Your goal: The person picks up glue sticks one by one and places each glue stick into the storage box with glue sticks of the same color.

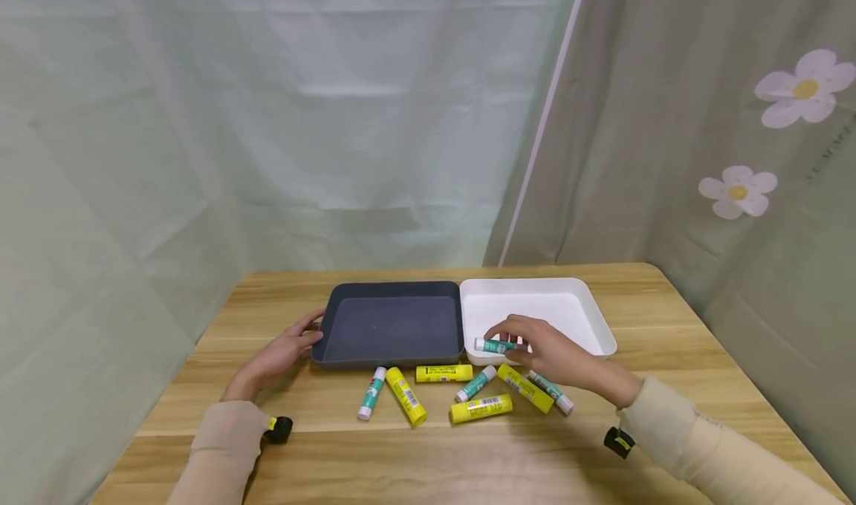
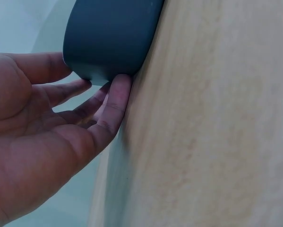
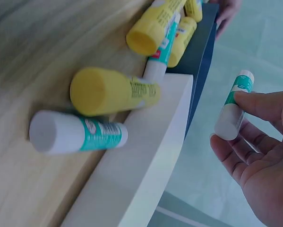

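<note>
Between thumb and fingers my right hand (image 1: 545, 345) pinches a green-and-white glue stick (image 1: 493, 346). That stick is over the near part of the white tray (image 1: 602, 327), and its white end shows clearly in the right wrist view, where my right hand (image 3: 269, 146) holds it above the tray wall. On the other side, my left hand (image 1: 284, 353) touches the outer left wall of the dark grey tray (image 1: 321, 353). The left wrist view shows the fingers (image 2: 117, 97) fairly straight against the dark tray's corner (image 2: 108, 42), low by the tabletop.
In front of the trays lie several yellow glue sticks (image 1: 406, 396) and smaller green-and-white ones (image 1: 372, 393). The two trays stand side by side on the wooden table (image 1: 321, 445). Behind the table hangs a pale curtain (image 1: 374, 156).
</note>
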`<state>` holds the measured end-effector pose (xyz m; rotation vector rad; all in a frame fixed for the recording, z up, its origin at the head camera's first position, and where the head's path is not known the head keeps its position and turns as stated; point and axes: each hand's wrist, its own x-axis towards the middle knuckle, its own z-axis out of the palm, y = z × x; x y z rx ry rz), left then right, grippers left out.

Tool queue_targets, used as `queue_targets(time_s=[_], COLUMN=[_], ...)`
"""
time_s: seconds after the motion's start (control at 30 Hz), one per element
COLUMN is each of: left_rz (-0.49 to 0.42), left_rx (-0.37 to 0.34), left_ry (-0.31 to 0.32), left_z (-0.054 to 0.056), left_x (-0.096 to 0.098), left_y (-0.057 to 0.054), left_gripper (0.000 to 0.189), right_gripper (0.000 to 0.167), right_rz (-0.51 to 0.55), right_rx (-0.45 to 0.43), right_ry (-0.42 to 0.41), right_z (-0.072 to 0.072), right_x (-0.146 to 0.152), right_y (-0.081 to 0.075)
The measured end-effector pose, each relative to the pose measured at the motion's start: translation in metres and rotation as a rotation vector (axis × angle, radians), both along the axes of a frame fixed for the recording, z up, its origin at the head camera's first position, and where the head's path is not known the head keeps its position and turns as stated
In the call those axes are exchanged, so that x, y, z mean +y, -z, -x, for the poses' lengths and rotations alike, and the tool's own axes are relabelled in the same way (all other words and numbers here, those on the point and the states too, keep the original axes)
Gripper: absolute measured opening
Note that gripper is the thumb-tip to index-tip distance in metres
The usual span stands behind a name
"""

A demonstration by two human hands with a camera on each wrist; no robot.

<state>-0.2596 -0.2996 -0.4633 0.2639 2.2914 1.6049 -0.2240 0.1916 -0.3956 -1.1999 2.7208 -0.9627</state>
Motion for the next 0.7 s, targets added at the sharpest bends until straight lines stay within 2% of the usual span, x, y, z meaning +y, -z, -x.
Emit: queue_targets(time_s=[0.2, 0.47, 0.7], left_rz=[-0.001, -0.003, -0.007], left_rx=[0.002, -0.001, -0.004], left_ry=[-0.004, -0.013, -0.009], left_z=[-0.001, -0.001, -0.001], left_x=[0.001, 0.001, 0.001], left_y=[0.0, 0.0, -0.001], left_gripper=[0.062, 0.063, 0.064], right_gripper=[0.037, 0.037, 0.036], right_rz=[-0.003, 0.004, 0.0], right_rx=[0.039, 0.023, -0.013], right_ry=[0.01, 0.09, 0.118], right_z=[0.01, 0.03, 0.042], right_x=[0.006, 0.015, 0.02], right_y=[-0.007, -0.017, -0.02])
